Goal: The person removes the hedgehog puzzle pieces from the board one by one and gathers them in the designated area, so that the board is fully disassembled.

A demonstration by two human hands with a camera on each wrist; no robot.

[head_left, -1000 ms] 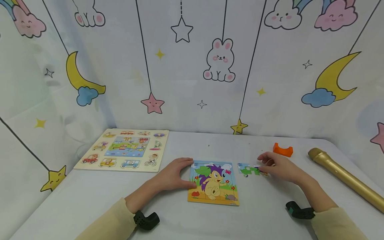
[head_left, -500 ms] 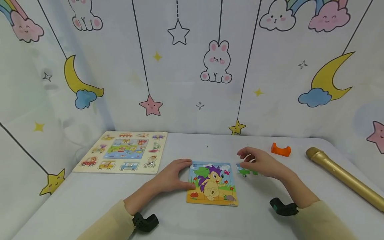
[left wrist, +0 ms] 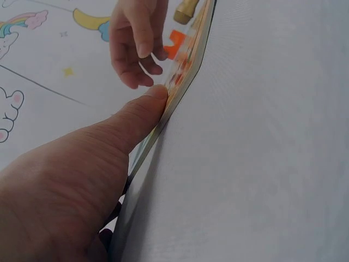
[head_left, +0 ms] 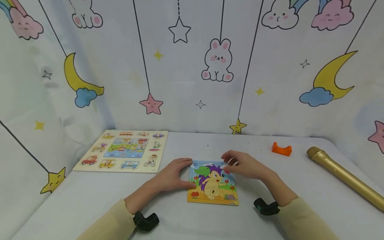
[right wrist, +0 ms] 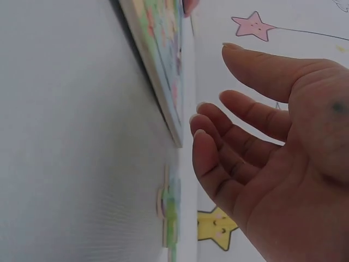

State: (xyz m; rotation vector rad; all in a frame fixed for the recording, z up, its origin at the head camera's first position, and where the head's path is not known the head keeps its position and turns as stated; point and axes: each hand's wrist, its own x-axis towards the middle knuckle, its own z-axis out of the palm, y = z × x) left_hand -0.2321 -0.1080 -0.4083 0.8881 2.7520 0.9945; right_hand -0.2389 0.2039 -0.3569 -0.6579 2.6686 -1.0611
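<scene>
A square puzzle board [head_left: 212, 186] with a purple-spined hedgehog picture lies flat on the white table. My left hand [head_left: 171, 176] rests along its left side, the thumb on the board's edge and the forefinger by the far left corner. Over the far right corner hovers my right hand [head_left: 246, 165], its fingers loosely bent and holding nothing. In the right wrist view that hand [right wrist: 272, 142] stands apart from the board. Loose green-and-blue puzzle pieces [right wrist: 171, 213] lie past the board's corner there; in the head view the right hand hides them.
A larger vehicle puzzle board [head_left: 162, 141] lies at the back left. An orange cradle-shaped piece [head_left: 281, 149] is at the back right. Beside it a gold microphone-shaped stick [head_left: 345, 176] runs along the right side. A patterned cloth [head_left: 180, 76] hangs behind the table.
My right hand has moved left from the loose pieces to above the hedgehog board's far right corner. The left hand and the board stay in place.
</scene>
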